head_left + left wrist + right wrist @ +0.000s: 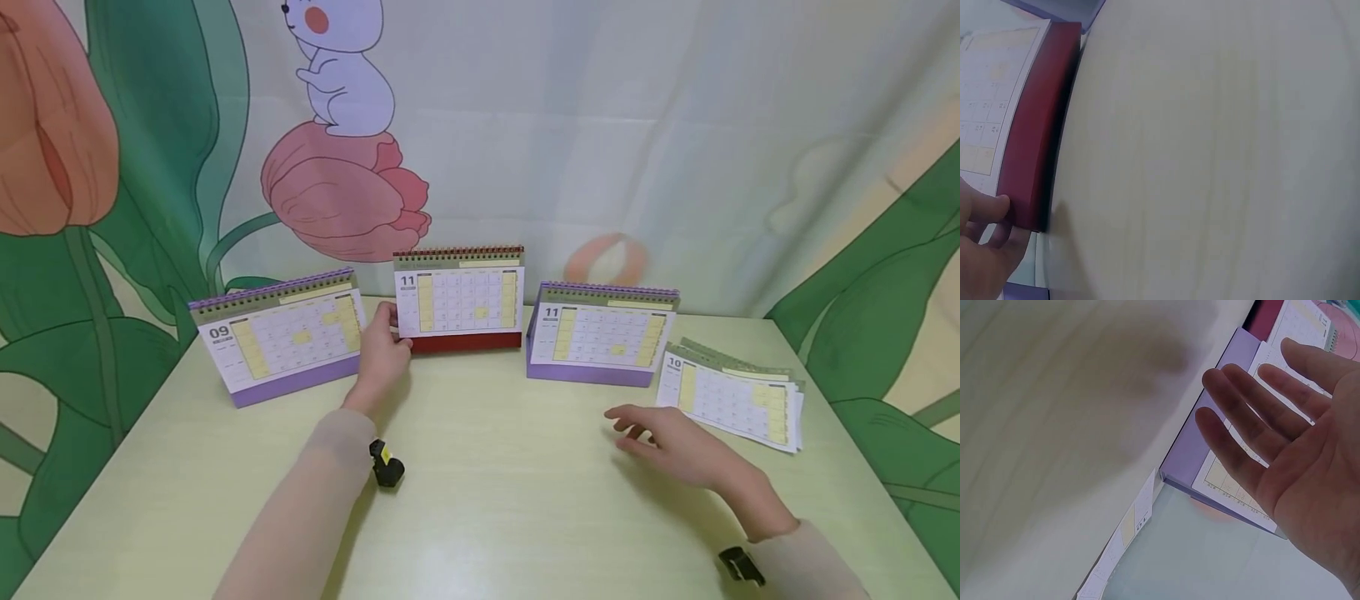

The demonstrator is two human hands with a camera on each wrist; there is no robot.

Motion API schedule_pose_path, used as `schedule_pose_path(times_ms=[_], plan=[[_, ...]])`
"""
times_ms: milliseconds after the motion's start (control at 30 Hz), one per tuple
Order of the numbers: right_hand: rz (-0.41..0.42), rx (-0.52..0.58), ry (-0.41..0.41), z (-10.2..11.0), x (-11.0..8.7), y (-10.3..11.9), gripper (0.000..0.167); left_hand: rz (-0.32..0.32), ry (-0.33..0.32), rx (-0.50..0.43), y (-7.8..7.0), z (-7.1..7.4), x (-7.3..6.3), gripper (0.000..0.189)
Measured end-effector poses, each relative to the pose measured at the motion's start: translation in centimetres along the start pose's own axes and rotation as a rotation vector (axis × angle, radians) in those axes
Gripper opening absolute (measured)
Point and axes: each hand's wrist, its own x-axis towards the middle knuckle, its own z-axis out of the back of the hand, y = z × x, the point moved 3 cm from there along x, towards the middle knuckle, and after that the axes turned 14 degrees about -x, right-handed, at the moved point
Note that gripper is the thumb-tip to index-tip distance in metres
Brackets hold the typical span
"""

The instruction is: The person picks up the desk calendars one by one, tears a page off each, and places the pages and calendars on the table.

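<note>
A red-based desk calendar [470,304] showing 11 stands at the back middle of the table. My left hand [384,358] grips its lower left edge; in the left wrist view the thumb lies on the front of the red base [1038,137] and fingers go behind it. My right hand [675,446] hovers over the table with relaxed, slightly bent fingers and holds nothing. Behind it stands a purple desk calendar [603,333] showing 11. Beside that hand, loose calendar sheets [731,400] marked 10 lie in a small stack at the right.
Another purple desk calendar [281,333], showing 09, stands at the left, angled inward, close to my left hand. A printed curtain [600,125] with flowers and a white animal hangs behind the pale table [480,500].
</note>
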Motion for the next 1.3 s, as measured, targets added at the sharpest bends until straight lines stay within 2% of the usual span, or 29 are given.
schedule_pose_path(times_ms=[233,367,633,733,1000,1133,1300], plan=[[0.002,0.001,0.017,0.0,0.1,0.2,0.034,0.046,0.059,0.146,0.2,-0.3,-0.3,0.053],[0.005,0.007,0.019,0.0,0.2,0.3,0.034,0.054,0.086,0.185,0.0,-0.2,-0.5,0.055],[0.001,0.008,0.034,0.1,0.1,0.4,0.033,0.012,0.084,0.231,-0.3,0.5,-0.9,0.043],[0.005,0.013,0.035,0.2,0.0,0.5,0.033,0.0,0.08,0.226,-0.3,0.6,-1.0,0.043],[0.018,0.009,0.044,0.0,0.2,0.5,0.032,0.039,0.086,0.125,-0.9,0.7,-1.2,0.059],[0.023,0.01,0.043,0.1,0.2,0.6,0.031,0.078,0.112,0.105,-1.7,1.2,-1.9,0.066],[0.027,0.011,0.038,0.1,0.2,0.8,0.031,0.121,0.134,0.125,-2.3,2.0,-3.1,0.068]])
